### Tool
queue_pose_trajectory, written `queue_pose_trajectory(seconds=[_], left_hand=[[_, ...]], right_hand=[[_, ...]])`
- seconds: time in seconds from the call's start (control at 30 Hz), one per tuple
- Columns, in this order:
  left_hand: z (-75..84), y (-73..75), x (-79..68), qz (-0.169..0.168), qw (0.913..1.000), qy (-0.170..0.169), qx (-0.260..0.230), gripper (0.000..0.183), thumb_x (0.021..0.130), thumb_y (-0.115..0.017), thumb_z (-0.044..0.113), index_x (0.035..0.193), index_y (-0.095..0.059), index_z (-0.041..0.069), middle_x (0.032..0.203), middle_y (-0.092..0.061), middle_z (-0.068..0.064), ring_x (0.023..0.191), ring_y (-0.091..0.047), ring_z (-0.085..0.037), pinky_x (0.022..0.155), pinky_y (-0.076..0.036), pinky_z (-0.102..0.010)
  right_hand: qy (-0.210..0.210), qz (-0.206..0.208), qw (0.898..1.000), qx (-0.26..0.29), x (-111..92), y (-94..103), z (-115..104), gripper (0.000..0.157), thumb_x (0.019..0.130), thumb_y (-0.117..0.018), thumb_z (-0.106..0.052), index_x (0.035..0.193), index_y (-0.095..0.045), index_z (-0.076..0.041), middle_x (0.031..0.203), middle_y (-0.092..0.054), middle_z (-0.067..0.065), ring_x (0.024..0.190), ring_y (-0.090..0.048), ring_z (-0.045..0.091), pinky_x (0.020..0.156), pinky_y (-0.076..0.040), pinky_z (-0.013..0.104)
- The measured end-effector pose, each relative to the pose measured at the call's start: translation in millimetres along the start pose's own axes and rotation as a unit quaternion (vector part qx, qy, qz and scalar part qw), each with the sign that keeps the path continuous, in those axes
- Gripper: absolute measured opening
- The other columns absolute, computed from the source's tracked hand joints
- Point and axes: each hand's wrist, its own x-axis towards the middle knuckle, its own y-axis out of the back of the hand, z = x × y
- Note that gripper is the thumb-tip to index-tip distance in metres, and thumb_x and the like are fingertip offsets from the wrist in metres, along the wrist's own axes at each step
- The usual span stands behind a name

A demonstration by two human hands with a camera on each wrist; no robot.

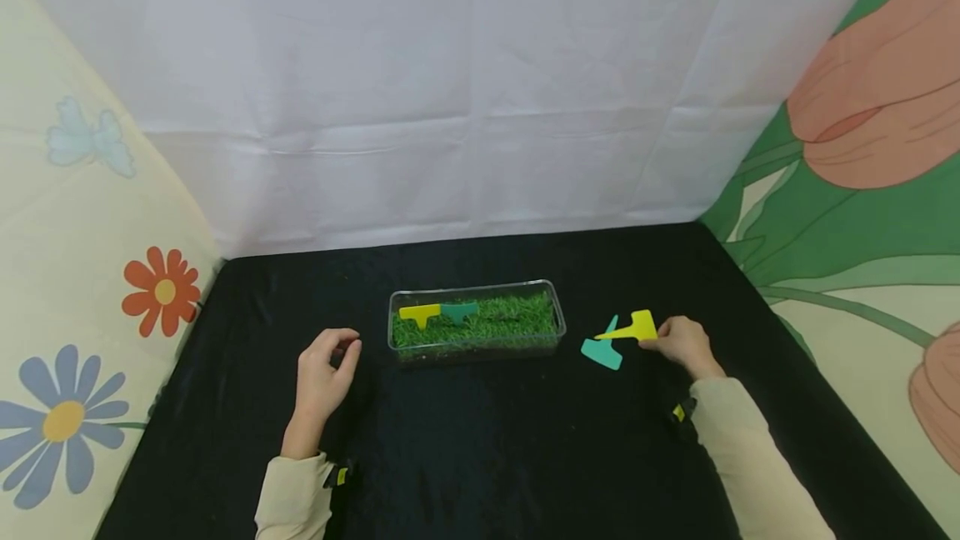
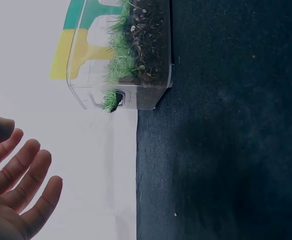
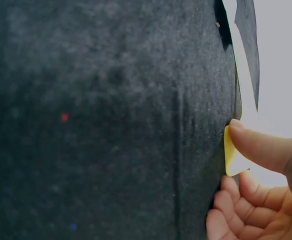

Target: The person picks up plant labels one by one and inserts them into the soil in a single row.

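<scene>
My right hand pinches a yellow T-shaped plant label by its broad head, its pointed stem aimed left. In the right wrist view the thumb presses on the yellow label. A teal plant label lies on the black cloth, partly under the yellow stem. My left hand hovers left of a clear plastic tray, holding nothing, fingers loosely bent. Green grass fills the tray. A second yellow label and a second teal label stand side by side in it.
Black cloth covers the table. Behind it hangs a white sheet. Flower-printed panels border the left and right sides. Dark soil shows through the tray's clear wall in the left wrist view.
</scene>
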Motion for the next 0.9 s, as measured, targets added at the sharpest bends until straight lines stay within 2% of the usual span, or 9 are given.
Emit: queue_pose_trajectory(seconds=[0.17,0.23,0.3,0.47,0.57,0.73,0.9], left_hand=[[0.2,-0.5,-0.2,-0.001,1.0,-0.002,0.0,0.011,0.075,-0.066,-0.009,0.083,-0.064,-0.003,0.078,-0.061,-0.01,0.068,-0.056,-0.018,0.059,-0.05,-0.033],[0.1,-0.5,-0.1,-0.001,1.0,-0.004,-0.002,0.011,0.075,-0.066,-0.009,0.084,-0.064,-0.003,0.078,-0.061,-0.011,0.068,-0.056,-0.018,0.058,-0.05,-0.036],[0.0,-0.2,-0.1,0.0,1.0,-0.005,-0.002,0.011,0.074,-0.067,-0.009,0.083,-0.064,-0.003,0.078,-0.061,-0.011,0.068,-0.056,-0.018,0.059,-0.049,-0.034],[0.1,0.8,-0.1,0.004,1.0,-0.004,0.0,0.011,0.074,-0.067,-0.009,0.083,-0.064,-0.003,0.078,-0.061,-0.011,0.068,-0.056,-0.019,0.064,-0.044,-0.015],[0.5,0.9,-0.2,0.004,1.0,-0.002,-0.003,0.011,0.074,-0.066,-0.009,0.084,-0.063,-0.003,0.078,-0.061,-0.011,0.069,-0.056,-0.019,0.067,-0.04,-0.008],[0.3,1.4,-0.8,0.005,1.0,-0.002,-0.003,0.012,0.074,-0.066,-0.01,0.083,-0.063,-0.003,0.078,-0.061,-0.011,0.068,-0.056,-0.019,0.067,-0.039,-0.007],[0.4,2.3,-1.0,0.005,1.0,-0.005,-0.001,0.012,0.074,-0.066,-0.01,0.083,-0.063,-0.003,0.078,-0.061,-0.011,0.068,-0.056,-0.019,0.067,-0.039,-0.007]], right_hand=[[0.016,0.012,1.0,0.002,-1,0.0,1,0.027,0.078,-0.07,-0.018,0.067,-0.051,-0.002,0.063,-0.047,0.006,0.055,-0.044,0.019,0.05,-0.038,0.03],[0.02,0.011,1.0,0.007,-2,0.4,2,0.026,0.078,-0.07,-0.016,0.071,-0.052,0.0,0.065,-0.048,0.008,0.057,-0.045,0.02,0.052,-0.039,0.031],[0.024,0.009,1.0,0.013,-3,1.1,2,0.024,0.078,-0.069,-0.014,0.074,-0.053,0.003,0.068,-0.049,0.009,0.059,-0.045,0.02,0.053,-0.04,0.031],[0.031,0.005,0.999,0.042,-5,2.5,4,0.023,0.079,-0.068,-0.011,0.08,-0.053,0.006,0.073,-0.051,0.012,0.062,-0.046,0.021,0.055,-0.041,0.032],[0.035,-0.001,0.997,0.067,-6,3.6,7,0.022,0.081,-0.066,-0.011,0.084,-0.054,0.008,0.076,-0.052,0.014,0.064,-0.046,0.022,0.056,-0.041,0.033],[0.038,-0.01,0.993,0.108,-7,3.8,14,0.026,0.083,-0.062,-0.011,0.096,-0.054,0.011,0.086,-0.056,0.018,0.068,-0.051,0.021,0.059,-0.045,0.032],[0.045,-0.009,0.985,0.166,-9,8.1,11,0.029,0.086,-0.058,-0.007,0.104,-0.053,0.015,0.093,-0.059,0.021,0.074,-0.057,0.021,0.064,-0.05,0.033]])
